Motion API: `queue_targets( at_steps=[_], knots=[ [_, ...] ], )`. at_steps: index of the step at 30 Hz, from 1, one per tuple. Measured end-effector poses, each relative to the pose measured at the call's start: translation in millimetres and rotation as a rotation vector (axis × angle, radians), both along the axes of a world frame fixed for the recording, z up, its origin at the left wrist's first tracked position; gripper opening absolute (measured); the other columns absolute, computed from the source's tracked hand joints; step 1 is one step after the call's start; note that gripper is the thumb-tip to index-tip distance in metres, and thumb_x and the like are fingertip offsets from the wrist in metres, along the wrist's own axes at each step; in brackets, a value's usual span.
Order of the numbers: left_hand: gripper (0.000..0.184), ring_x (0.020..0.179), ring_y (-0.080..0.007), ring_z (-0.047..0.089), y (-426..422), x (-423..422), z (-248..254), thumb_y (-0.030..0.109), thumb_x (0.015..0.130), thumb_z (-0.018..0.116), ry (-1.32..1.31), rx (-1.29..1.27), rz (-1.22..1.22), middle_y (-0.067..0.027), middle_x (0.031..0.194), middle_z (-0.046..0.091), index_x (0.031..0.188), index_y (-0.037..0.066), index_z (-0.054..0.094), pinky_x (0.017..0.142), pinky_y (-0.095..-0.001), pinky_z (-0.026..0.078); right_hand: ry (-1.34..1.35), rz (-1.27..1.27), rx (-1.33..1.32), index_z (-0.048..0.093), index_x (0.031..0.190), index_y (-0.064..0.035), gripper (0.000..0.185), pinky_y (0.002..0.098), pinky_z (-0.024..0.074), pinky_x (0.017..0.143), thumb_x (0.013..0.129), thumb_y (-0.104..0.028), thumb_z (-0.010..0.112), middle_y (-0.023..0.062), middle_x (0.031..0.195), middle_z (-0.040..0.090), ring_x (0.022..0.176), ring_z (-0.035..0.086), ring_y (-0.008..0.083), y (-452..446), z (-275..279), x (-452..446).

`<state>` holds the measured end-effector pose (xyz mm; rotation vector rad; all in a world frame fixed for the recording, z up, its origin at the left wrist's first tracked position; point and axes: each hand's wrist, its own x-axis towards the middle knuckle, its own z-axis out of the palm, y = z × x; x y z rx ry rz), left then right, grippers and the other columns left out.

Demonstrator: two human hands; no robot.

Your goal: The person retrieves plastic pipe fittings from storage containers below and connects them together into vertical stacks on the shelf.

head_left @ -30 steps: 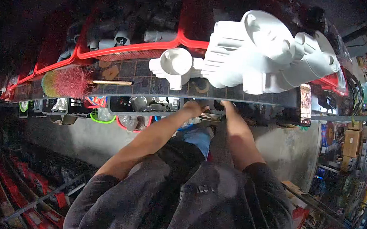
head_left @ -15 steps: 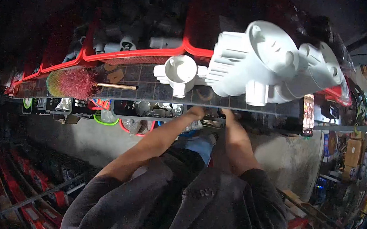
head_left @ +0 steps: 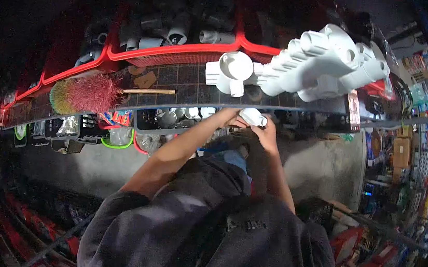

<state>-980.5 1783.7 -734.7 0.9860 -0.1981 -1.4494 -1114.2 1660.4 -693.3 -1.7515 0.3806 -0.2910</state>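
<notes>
A white plastic fitting (head_left: 252, 116) is held between my two hands, just below the shelf edge. My left hand (head_left: 231, 118) grips its left end, with the fingers curled under it. At its right end, the fingers of my right hand (head_left: 266, 131) are closed on it. Above them on the dark shelf (head_left: 193, 87) lies a single white fitting (head_left: 235, 67), touching or very near a large pile of white pipe fittings (head_left: 320, 66).
A pink and green duster (head_left: 90, 93) lies on the shelf at left. Red baskets (head_left: 170, 53) with grey fittings stand behind it. Black trays and green and red baskets sit lower down. A phone (head_left: 353, 110) leans at the shelf's right edge.
Both hands have come out from under the shelf edge, and a white fitting now shows between them. The view has shifted, so the shelf items appear farther right or at a different angle.
</notes>
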Motion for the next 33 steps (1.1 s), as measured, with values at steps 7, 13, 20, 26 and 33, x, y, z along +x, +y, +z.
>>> queue_targets(
  at_steps=[7,13,20,26,33],
  knots=[
    [0.031,0.076,-0.0128,0.056,91.9,-32.6,94.7,0.008,0.079,0.056,-0.348,-0.091,0.224,-0.0086,0.092,0.059,0.109,0.0,0.051,0.064,-0.0249,0.049,-0.161,0.052,-0.051,0.048,0.107,-0.0017,0.051,0.0293,0.0366,0.084,0.058,0.003,0.059,0.0093,0.103,0.047,0.1,0.046,0.0207,44.9,55.0,-21.8],
    [0.033,0.084,-0.0126,0.056,135.1,-50.4,145.6,0.001,0.072,0.062,-0.544,-0.152,0.449,-0.0087,0.097,0.059,0.105,-0.001,0.055,0.072,-0.0249,0.046,-0.065,-0.049,0.345,0.044,0.11,0.0014,0.046,0.0285,0.0361,0.085,0.065,-0.001,0.054,0.0086,0.105,0.05,0.098,0.048,0.0174,82.3,93.4,-29.8],
    [0.035,0.092,-0.0127,0.052,126.2,-37.3,204.1,-0.002,0.066,0.065,-0.998,-0.274,0.669,-0.0137,0.105,0.055,0.1,-0.004,0.057,0.075,-0.0236,0.044,-0.259,-0.228,0.27,0.039,0.114,0.0004,0.037,0.0282,0.0425,0.078,0.08,-0.012,0.045,0.0089,0.102,0.047,0.093,0.047,0.0147,100.3,175.8,0.1],
    [0.031,0.091,-0.0127,0.053,109.7,-17.5,218.9,0.001,0.068,0.065,-0.991,-0.284,0.896,-0.0114,0.102,0.057,0.098,0.0,0.059,0.073,-0.0223,0.045,-0.546,-0.155,0.253,0.028,0.121,0.0035,0.047,0.0286,0.0463,0.073,0.078,-0.001,0.047,0.0134,0.103,0.045,0.085,0.051,0.0167,106.7,179.0,34.2],
    [0.029,0.092,-0.013,0.053,112.8,4.6,216.0,0.002,0.071,0.063,-0.909,-0.214,0.916,-0.0111,0.104,0.056,0.1,-0.001,0.057,0.077,-0.024,0.044,-0.421,-0.137,0.115,0.021,0.13,-0.0037,0.063,0.0212,0.0389,0.068,0.074,0.002,0.051,0.0102,0.1,0.048,0.078,0.048,0.0108,116.3,187.7,46.1]
  ],
)
